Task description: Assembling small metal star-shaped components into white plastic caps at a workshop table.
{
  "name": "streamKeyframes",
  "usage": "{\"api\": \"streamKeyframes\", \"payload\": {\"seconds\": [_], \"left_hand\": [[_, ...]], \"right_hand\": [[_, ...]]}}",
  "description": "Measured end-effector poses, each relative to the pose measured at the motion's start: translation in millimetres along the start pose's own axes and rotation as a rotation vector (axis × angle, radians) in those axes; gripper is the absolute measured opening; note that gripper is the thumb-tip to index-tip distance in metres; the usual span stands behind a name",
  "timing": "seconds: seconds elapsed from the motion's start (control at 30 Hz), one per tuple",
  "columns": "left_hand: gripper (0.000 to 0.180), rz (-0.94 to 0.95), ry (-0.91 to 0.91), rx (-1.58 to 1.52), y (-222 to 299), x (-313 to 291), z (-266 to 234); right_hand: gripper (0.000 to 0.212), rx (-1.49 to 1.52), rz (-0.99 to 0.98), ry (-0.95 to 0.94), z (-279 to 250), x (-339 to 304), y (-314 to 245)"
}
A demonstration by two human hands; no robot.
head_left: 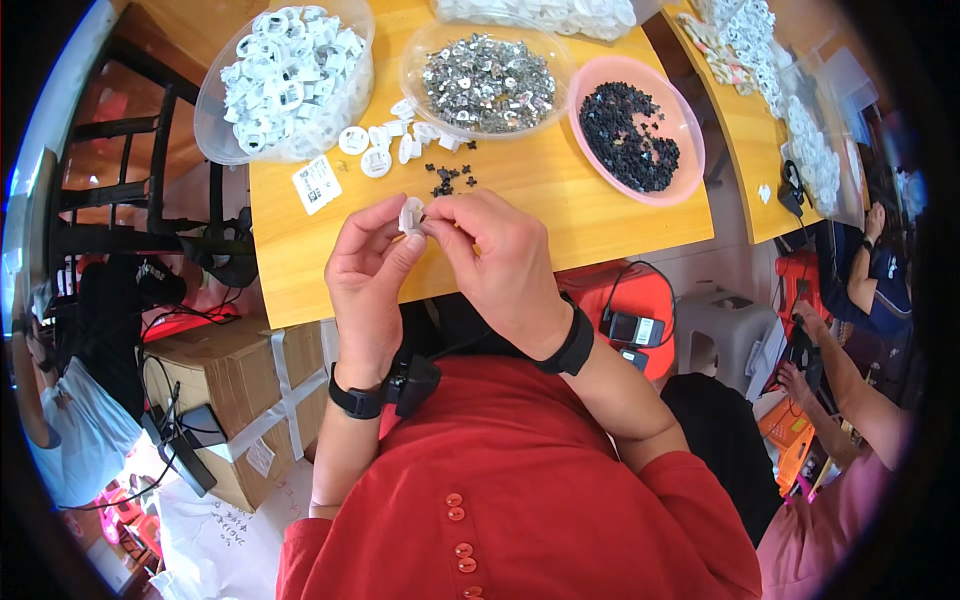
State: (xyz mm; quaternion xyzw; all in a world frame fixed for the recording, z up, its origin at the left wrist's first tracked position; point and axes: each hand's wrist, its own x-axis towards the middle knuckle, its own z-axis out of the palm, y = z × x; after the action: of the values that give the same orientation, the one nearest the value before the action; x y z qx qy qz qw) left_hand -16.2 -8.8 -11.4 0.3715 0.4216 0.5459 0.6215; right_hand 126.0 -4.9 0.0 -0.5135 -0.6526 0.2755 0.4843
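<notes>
My left hand pinches a small white round plastic part between thumb and fingers, above the front of the yellow table. Against that part's right side, the fingertips of my right hand are pressed together; what they hold is mostly hidden, with only a dark speck showing. Just beyond my hands lie several small black cross-shaped pieces. More white plastic parts are scattered behind them, next to a white printed card.
Along the far side stand a clear tub of white parts, a clear bowl of small metal pieces and a pink bowl of black pieces. A cardboard box is at lower left, a red stool at right. Other people work on both sides.
</notes>
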Motion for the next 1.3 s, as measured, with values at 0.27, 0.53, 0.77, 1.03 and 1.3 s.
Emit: {"api": "streamKeyframes", "payload": {"seconds": [0.27,0.53,0.77,1.03,1.3], "left_hand": [[0.033,0.241,-0.094,0.326,7,5,-7],[0.033,0.142,-0.071,0.229,5,9,-17],[0.023,0.444,0.034,1.015,22,9,-12],[0.015,0.444,-0.058,1.023,23,8,-5],[0.006,-0.06,-0.085,0.294,9,7,-30]], "right_hand": [[0.008,-0.183,-0.345,-0.101,-3,10,13],[0.008,-0.067,-0.175,-0.274,2,15,18],[0.008,0.023,0.042,-0.368,-3,22,18],[0.009,-0.243,-0.074,-0.704,-23,46,9],[0.019,-0.073,-0.017,-0.552,-27,55,-2]]}}
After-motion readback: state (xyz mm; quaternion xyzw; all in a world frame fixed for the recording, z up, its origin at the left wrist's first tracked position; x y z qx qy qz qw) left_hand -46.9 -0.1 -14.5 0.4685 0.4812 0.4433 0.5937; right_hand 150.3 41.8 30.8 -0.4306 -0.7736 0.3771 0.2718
